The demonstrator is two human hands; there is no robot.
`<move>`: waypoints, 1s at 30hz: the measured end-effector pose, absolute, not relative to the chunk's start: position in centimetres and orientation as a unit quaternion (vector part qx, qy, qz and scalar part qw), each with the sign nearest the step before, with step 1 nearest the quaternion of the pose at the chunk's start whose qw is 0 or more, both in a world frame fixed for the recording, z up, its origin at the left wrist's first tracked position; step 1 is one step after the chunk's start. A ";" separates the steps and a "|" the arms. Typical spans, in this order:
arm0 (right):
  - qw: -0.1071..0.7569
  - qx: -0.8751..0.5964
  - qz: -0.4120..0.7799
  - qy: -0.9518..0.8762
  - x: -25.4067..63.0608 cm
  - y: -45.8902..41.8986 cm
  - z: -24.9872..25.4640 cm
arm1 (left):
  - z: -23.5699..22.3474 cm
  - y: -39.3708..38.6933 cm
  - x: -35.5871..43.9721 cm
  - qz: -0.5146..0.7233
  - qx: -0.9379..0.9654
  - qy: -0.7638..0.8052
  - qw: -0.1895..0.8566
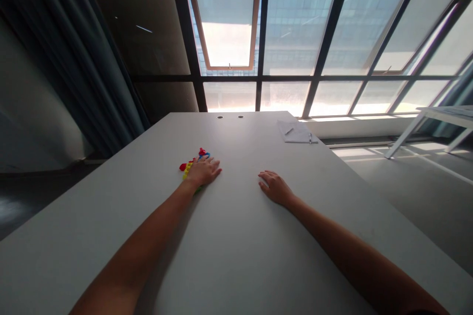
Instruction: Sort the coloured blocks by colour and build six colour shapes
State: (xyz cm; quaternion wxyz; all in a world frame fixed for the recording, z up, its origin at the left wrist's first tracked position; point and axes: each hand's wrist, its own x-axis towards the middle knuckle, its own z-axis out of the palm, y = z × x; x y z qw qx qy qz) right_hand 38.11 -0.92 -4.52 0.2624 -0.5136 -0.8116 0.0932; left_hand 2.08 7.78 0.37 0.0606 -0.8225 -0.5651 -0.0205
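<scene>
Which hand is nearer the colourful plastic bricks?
Left. The left hand rests on the plastic bricks; the right hand lies flat, apart from them, off to their right.

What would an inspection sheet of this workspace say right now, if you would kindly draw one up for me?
Surface: pale grey table with two small round holes near its far edge.
Job's things: multicoloured plastic toy bricks, yellow, red and blue, partly under the left hand.
Clutter: sheets of paper with a pen near the far corner.
Grippers: left hand lies palm down against the bricks; right hand rests on the table, apart from them.
Cables: nothing seen.
Surroundings: dark curtain, large paned window, white side table to the right.
</scene>
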 end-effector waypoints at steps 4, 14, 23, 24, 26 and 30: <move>0.254 -0.511 0.076 -0.818 37.8 -1.1 -4.4 | 1.5 10.0 1.9 -0.017 -0.799 -0.599 0.043; 0.249 -0.499 0.073 -0.827 38.2 -1.6 -4.5 | 3.8 13.2 -1.0 0.010 -0.754 -0.657 -0.008; 0.309 -0.475 0.061 -0.822 38.3 -1.8 -5.0 | 2.0 4.6 4.5 -0.133 -0.880 -0.456 0.009; 0.332 -0.472 0.052 -0.815 38.4 -1.9 -5.0 | 0.9 2.7 5.3 -0.141 -0.897 -0.419 0.000; 0.376 -0.463 0.012 -0.803 38.7 -2.4 -4.6 | -1.3 -0.6 6.1 -0.149 -0.922 -0.358 0.002; 0.381 -0.425 -0.059 -0.819 38.9 -3.6 -3.2 | -3.0 -3.3 5.5 -0.164 -0.928 -0.335 0.002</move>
